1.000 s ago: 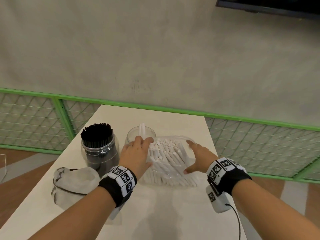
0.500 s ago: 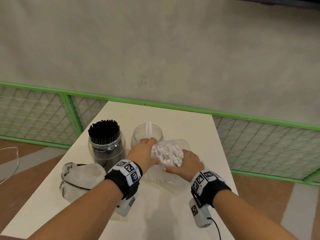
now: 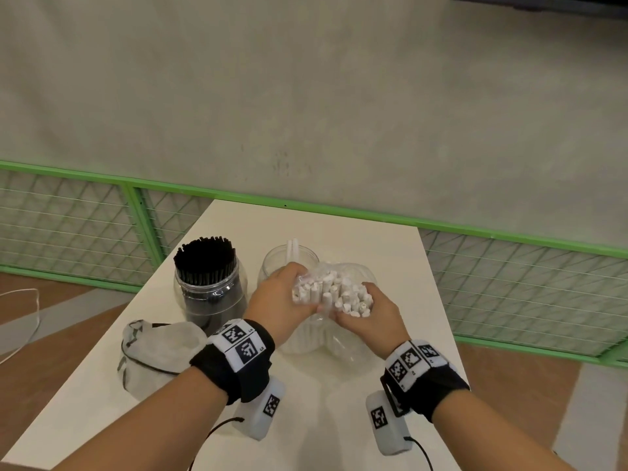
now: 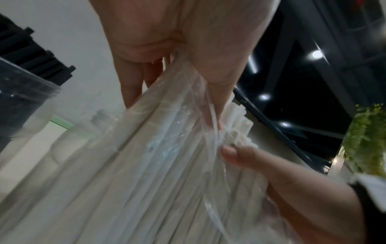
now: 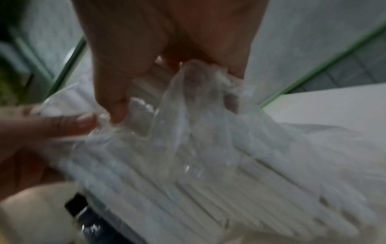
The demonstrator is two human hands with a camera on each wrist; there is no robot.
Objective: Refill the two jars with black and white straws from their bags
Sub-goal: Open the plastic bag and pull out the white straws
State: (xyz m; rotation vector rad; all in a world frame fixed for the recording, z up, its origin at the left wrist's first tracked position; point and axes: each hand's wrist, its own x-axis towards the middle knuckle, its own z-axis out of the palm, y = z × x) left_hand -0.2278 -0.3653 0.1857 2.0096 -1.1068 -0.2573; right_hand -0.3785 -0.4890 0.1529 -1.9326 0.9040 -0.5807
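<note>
On the white table (image 3: 356,239), both hands are wrapped round one bundle: the left hand (image 3: 282,297) and right hand (image 3: 370,317) curl their fingers about the clear bag (image 4: 167,165) of white straws (image 3: 331,294), held upright just in front of the near-empty jar (image 3: 272,263). Beside it to the left stands the jar of black straws (image 3: 209,280), and an emptied bag (image 3: 156,355) lies crumpled near the left wrist.

Bag (image 3: 334,338) before right jar (image 3: 289,263), beside left jar (image 3: 210,287).
</note>
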